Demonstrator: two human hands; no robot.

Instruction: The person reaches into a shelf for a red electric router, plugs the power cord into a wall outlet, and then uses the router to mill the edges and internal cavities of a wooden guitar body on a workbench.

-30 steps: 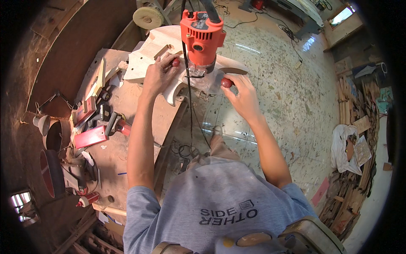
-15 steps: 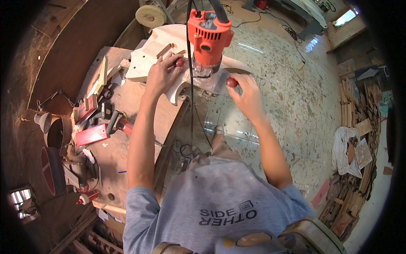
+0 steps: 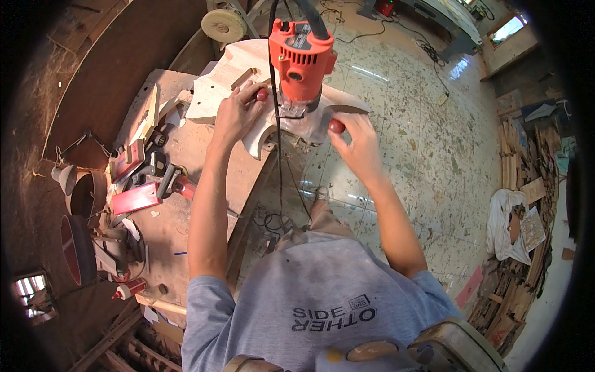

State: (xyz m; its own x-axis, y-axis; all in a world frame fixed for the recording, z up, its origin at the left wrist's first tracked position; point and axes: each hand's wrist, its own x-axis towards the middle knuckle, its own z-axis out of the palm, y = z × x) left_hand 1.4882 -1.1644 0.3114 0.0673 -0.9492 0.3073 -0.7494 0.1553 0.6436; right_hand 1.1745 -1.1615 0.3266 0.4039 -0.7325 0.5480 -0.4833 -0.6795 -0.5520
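An orange-red router with a clear base stands upright on a pale wooden guitar body that has cut-out pockets. My left hand is closed round the router's left red knob. On the other side, my right hand grips the right red knob between thumb and fingers. The router's base reaches over the curved edge of the body. Its bit is hidden from view. A black cord hangs down in front of the router.
The guitar body lies on a dusty workbench. Power tools, a red block and wood strips crowd the bench's left side. A glue bottle lies near its front. Stacked scrap wood lines the right wall.
The router has shifted slightly left and toward me over the guitar body. Both hands have moved with it, keeping their hold on the knobs.
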